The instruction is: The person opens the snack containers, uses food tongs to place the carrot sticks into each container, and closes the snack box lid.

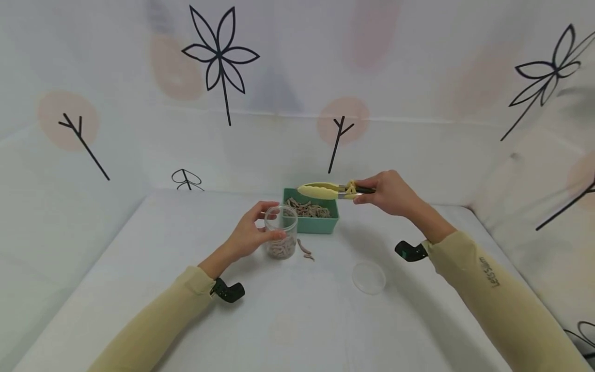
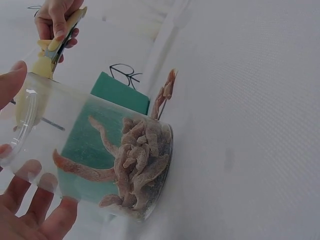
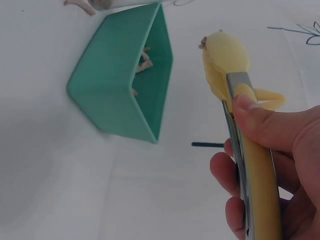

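Observation:
With fingers and thumb around its upper part, my left hand (image 1: 248, 232) holds a clear plastic jar (image 2: 75, 107) upright on the table. Brownish twisted strips (image 2: 137, 165), like dried treats, lie in its lower part. Above the green box (image 1: 316, 226), my right hand (image 1: 392, 194) grips yellow-tipped tongs (image 1: 321, 191) by their handles. The tong heads are close together, and a small brown end pokes out at their tip in the right wrist view. More strips (image 1: 304, 208) lie in the box, just behind the jar.
A couple of loose strips (image 1: 304, 249) lie on the white table (image 1: 288, 320) to the right of the jar. A round clear lid (image 1: 369, 278) lies flat nearer the front, right of the middle. Patterned white cloth (image 1: 279, 150) hangs behind the table.

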Motion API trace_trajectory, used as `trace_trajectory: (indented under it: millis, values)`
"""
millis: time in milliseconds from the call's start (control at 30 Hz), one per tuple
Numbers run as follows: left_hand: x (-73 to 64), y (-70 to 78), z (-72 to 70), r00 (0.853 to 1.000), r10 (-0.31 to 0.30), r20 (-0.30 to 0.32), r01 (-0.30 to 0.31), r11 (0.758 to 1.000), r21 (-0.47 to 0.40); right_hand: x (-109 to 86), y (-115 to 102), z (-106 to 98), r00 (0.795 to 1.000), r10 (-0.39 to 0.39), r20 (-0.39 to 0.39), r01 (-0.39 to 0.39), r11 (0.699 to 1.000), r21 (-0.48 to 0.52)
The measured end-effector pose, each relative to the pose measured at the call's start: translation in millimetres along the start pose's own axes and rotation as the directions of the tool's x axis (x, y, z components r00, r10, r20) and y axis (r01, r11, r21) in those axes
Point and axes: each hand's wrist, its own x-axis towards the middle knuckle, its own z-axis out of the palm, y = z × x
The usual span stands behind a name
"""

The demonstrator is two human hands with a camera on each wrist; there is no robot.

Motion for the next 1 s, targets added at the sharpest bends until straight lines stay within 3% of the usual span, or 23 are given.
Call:
trace_trajectory:
  millis: [267, 533, 1000]
  values:
    - [0.8, -3.2, -1.5, 1.0, -0.002, 0.005, 0.002, 1.0, 0.001, 7.9, 3.1, 7.4, 0.999, 0.046, 0.025, -0.045, 0.999, -0.024]
    - [12.1, -35.5, -0.4, 1.0, -0.012, 0.001, 0.012, 1.0, 0.0, 1.7, -7.9, 2.1, 0.999, 0.034, 0.019, -0.034, 0.999, 0.0]
    - [10.5, -35.2, -1.1, 1.0, -0.003, 0.003, 0.003, 1.0, -0.019, -12.2, -44.3, 12.3, 0.992, -0.118, 0.052, 0.112, 0.989, 0.098]
